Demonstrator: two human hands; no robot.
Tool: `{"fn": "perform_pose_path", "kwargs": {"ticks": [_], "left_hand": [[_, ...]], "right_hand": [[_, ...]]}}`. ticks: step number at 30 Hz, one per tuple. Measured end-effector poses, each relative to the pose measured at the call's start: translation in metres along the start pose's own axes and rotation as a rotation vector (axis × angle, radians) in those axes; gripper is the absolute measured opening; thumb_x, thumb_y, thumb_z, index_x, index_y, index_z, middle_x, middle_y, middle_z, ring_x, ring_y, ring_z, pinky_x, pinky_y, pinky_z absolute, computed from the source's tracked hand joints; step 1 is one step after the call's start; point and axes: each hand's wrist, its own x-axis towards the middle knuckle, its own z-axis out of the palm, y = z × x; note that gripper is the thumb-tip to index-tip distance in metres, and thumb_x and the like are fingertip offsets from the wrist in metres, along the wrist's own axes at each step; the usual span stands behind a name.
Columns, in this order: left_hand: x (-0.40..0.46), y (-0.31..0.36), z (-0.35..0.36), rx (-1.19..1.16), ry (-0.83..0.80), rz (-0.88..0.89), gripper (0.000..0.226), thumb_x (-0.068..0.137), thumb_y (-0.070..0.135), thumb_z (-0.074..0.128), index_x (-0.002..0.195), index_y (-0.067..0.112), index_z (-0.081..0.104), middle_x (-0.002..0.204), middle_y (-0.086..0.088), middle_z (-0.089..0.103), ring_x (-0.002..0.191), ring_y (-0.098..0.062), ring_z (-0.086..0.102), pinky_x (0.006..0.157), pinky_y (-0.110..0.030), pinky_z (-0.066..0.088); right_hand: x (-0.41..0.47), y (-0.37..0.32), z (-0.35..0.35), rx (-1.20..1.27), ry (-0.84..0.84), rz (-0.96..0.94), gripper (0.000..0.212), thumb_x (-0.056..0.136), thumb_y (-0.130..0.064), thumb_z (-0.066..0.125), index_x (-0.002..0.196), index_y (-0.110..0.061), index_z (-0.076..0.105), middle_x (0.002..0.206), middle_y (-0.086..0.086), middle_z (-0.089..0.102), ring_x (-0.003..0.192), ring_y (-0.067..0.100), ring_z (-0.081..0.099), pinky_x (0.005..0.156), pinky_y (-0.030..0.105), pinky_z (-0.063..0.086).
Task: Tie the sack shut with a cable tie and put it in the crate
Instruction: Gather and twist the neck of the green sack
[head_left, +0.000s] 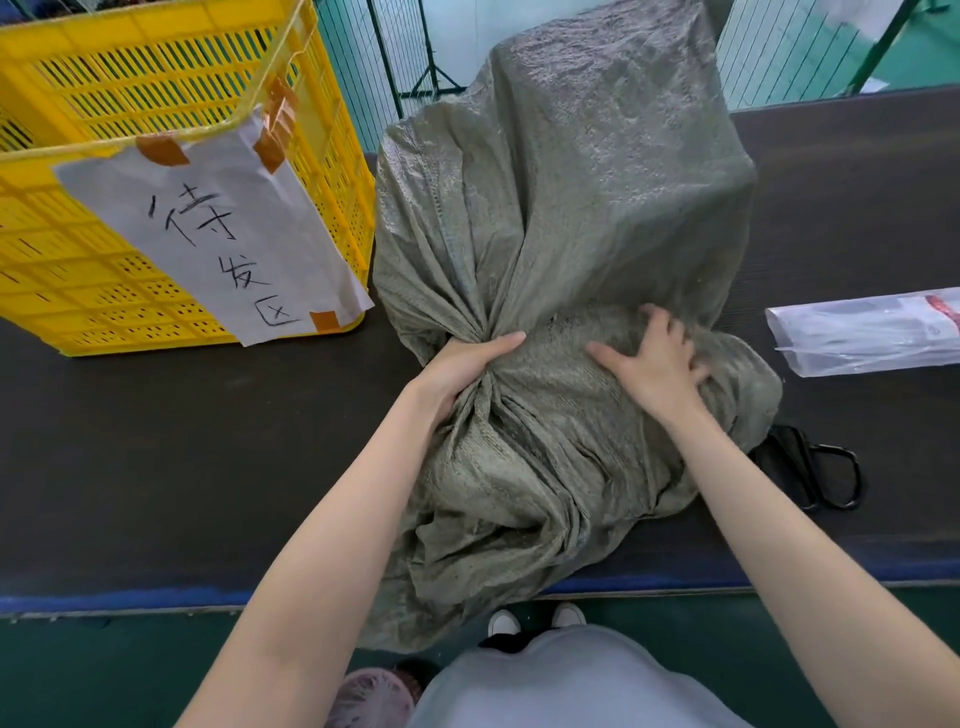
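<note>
Sack (561, 197): grey-green woven fabric, crinkled and faintly shiny, lying on the dark counter (156, 441) in the centre of the frame; its full body bulges toward the upper centre, and its loose mouth spills over the near counter edge at lower centre.
Neck: the fabric is gathered into a tight bunch at mid-frame, with folds fanning out above and below it.
Left hand (462, 364): clamped around the gathered neck, thumb lying across the top of the bunch.
Right hand (660, 358): fingers spread and bent, pressing down on the sack just right of the neck; not gripping anything.
Hands: apart, both on the sack.
Crate (171, 93): yellow slotted plastic, upper left of the frame, standing on the counter just beside the sack, top open.
Sign (218, 228): white paper with handwritten characters, taped to the crate's near side with brown tape.
Packet (872, 332): clear plastic packet at the right edge, on the counter, apart from the sack; contents unclear.
Scissors (815, 467): black handles showing right of the sack, blades hidden beneath the fabric.
Counter edge: blue strip along the lower frame, with shoes and green floor below it.
Open room: bare dark counter at lower left, between crate and left arm.
</note>
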Motion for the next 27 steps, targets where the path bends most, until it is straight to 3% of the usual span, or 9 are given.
{"fn": "perform_pose_path", "kwargs": {"ticks": [4, 7, 11, 13, 15, 17, 19, 22, 27], "left_hand": [[0.0, -0.008, 0.002, -0.042, 0.04, -0.027, 0.04, 0.083, 0.023, 0.073, 0.12, 0.009, 0.065, 0.112, -0.006, 0.071, 0.101, -0.019, 0.069, 0.091, -0.032, 0.054], [-0.002, -0.013, 0.007, -0.077, 0.053, -0.049, 0.039, 0.085, 0.018, 0.07, 0.121, 0.005, 0.064, 0.112, -0.011, 0.071, 0.103, -0.024, 0.068, 0.098, -0.04, 0.051], [-0.009, -0.014, 0.015, -0.129, 0.073, -0.054, 0.029, 0.089, 0.003, 0.06, 0.118, -0.003, 0.061, 0.088, -0.008, 0.068, 0.077, -0.019, 0.066, 0.071, -0.025, 0.058], [-0.01, -0.013, 0.018, -0.135, 0.091, -0.048, 0.03, 0.09, 0.003, 0.057, 0.119, -0.003, 0.06, 0.088, -0.008, 0.067, 0.077, -0.019, 0.065, 0.069, -0.025, 0.057], [-0.01, -0.011, 0.02, -0.169, 0.088, -0.055, 0.036, 0.09, 0.013, 0.059, 0.123, -0.001, 0.06, 0.098, -0.01, 0.07, 0.087, -0.022, 0.067, 0.083, -0.031, 0.055], [-0.009, -0.009, 0.022, -0.19, 0.036, -0.06, 0.056, 0.081, 0.039, 0.069, 0.128, 0.01, 0.06, 0.117, -0.007, 0.069, 0.106, -0.02, 0.066, 0.099, -0.036, 0.048], [-0.006, -0.007, 0.024, -0.157, -0.026, -0.076, 0.066, 0.072, 0.053, 0.074, 0.127, 0.017, 0.061, 0.122, -0.003, 0.068, 0.113, -0.018, 0.064, 0.103, -0.036, 0.045], [-0.001, -0.005, 0.025, -0.103, -0.037, -0.069, 0.035, 0.082, 0.027, 0.074, 0.112, 0.01, 0.068, 0.111, -0.008, 0.072, 0.102, -0.022, 0.068, 0.098, -0.036, 0.051], [-0.003, 0.001, 0.026, -0.145, -0.034, -0.112, 0.031, 0.087, 0.015, 0.066, 0.116, 0.004, 0.064, 0.093, -0.01, 0.072, 0.079, -0.021, 0.07, 0.076, -0.03, 0.058]], "right_hand": [[0.0, 0.001, 0.02, 0.259, -0.04, -0.041, 0.064, 0.081, -0.033, 0.072, 0.131, -0.006, 0.042, 0.132, 0.015, 0.036, 0.121, 0.031, 0.045, 0.104, 0.033, 0.032], [-0.011, -0.003, 0.034, 0.368, 0.044, -0.041, 0.044, 0.081, -0.022, 0.071, 0.118, -0.008, 0.053, 0.117, 0.016, 0.05, 0.105, 0.027, 0.054, 0.092, 0.03, 0.04], [-0.026, -0.003, 0.047, 0.457, 0.085, -0.054, 0.03, 0.081, -0.012, 0.067, 0.11, -0.011, 0.058, 0.101, 0.01, 0.06, 0.095, 0.022, 0.056, 0.088, 0.038, 0.047], [-0.03, -0.004, 0.047, 0.496, 0.108, -0.062, 0.027, 0.083, -0.011, 0.066, 0.109, -0.011, 0.06, 0.096, 0.005, 0.059, 0.093, 0.019, 0.055, 0.087, 0.037, 0.047], [-0.032, -0.007, 0.044, 0.533, 0.135, -0.086, 0.025, 0.084, -0.011, 0.065, 0.108, -0.011, 0.062, 0.093, 0.0, 0.058, 0.091, 0.016, 0.054, 0.084, 0.031, 0.045], [-0.034, -0.011, 0.04, 0.563, 0.151, -0.116, 0.023, 0.084, -0.01, 0.064, 0.107, -0.012, 0.062, 0.093, -0.002, 0.059, 0.089, 0.014, 0.054, 0.081, 0.026, 0.042], [-0.037, -0.014, 0.038, 0.586, 0.167, -0.141, 0.022, 0.084, -0.009, 0.064, 0.106, -0.013, 0.062, 0.093, -0.002, 0.06, 0.086, 0.012, 0.053, 0.079, 0.022, 0.04], [-0.042, -0.017, 0.035, 0.605, 0.183, -0.188, 0.021, 0.084, -0.009, 0.065, 0.104, -0.015, 0.061, 0.092, -0.005, 0.062, 0.081, 0.006, 0.054, 0.076, 0.018, 0.042], [-0.049, -0.014, 0.031, 0.662, 0.163, -0.217, 0.025, 0.083, -0.009, 0.067, 0.101, -0.02, 0.055, 0.09, -0.012, 0.059, 0.082, 0.002, 0.055, 0.081, 0.021, 0.045]]}}
